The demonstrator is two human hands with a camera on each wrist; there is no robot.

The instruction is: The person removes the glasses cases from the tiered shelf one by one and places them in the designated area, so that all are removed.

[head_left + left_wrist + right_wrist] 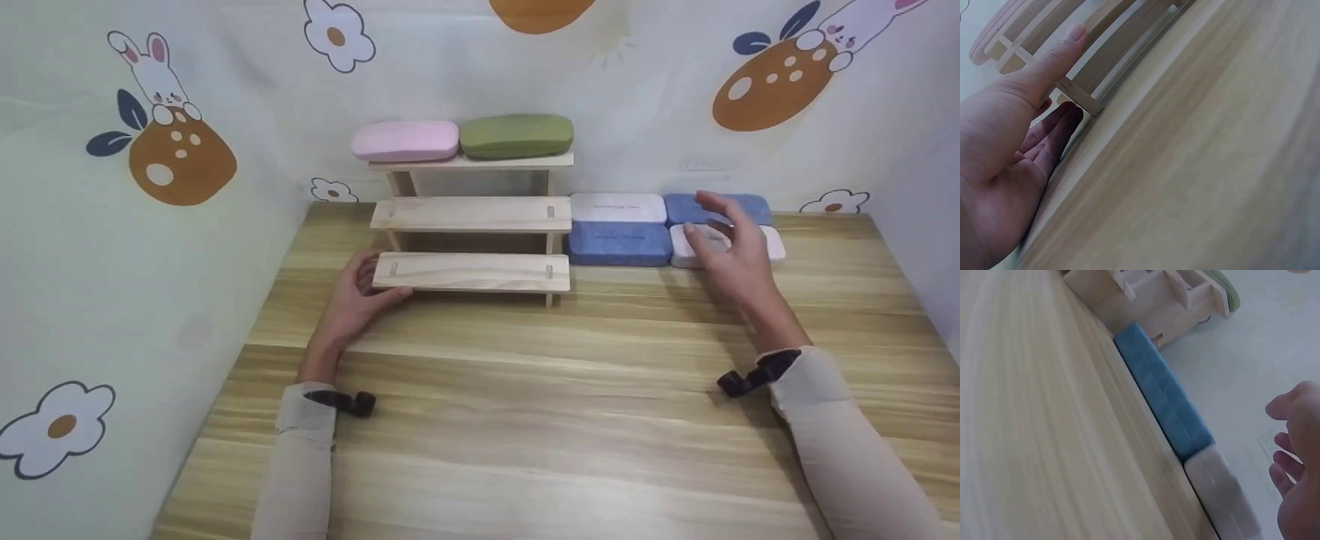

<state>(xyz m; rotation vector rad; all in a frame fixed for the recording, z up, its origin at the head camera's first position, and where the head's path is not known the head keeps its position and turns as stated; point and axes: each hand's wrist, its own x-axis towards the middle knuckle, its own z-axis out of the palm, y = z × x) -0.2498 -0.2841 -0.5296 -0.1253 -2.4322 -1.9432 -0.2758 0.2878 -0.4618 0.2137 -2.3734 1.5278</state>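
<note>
A three-tier wooden display stand (pixel 472 271) stands at the back of the table. My left hand (pixel 351 301) holds the left end of its lowest tier, thumb along the front edge; in the left wrist view the fingers (pixel 1053 132) reach behind the leg. On the top tier lie a pink glasses case (pixel 405 141) and a green glasses case (pixel 517 136). My right hand (pixel 739 259), fingers spread and slightly bent, hovers over the front white case (pixel 775 246) and holds nothing. Right of the stand, a front blue case (pixel 619 244) sits beside that white one.
Behind the front pair lie a white case (pixel 619 208) and a blue case (pixel 679 208), close to the patterned back wall (pixel 645 90). Side walls bound the wood-grain table (pixel 540 405) on left and right. A small black camera (pixel 352 403) is strapped to each wrist.
</note>
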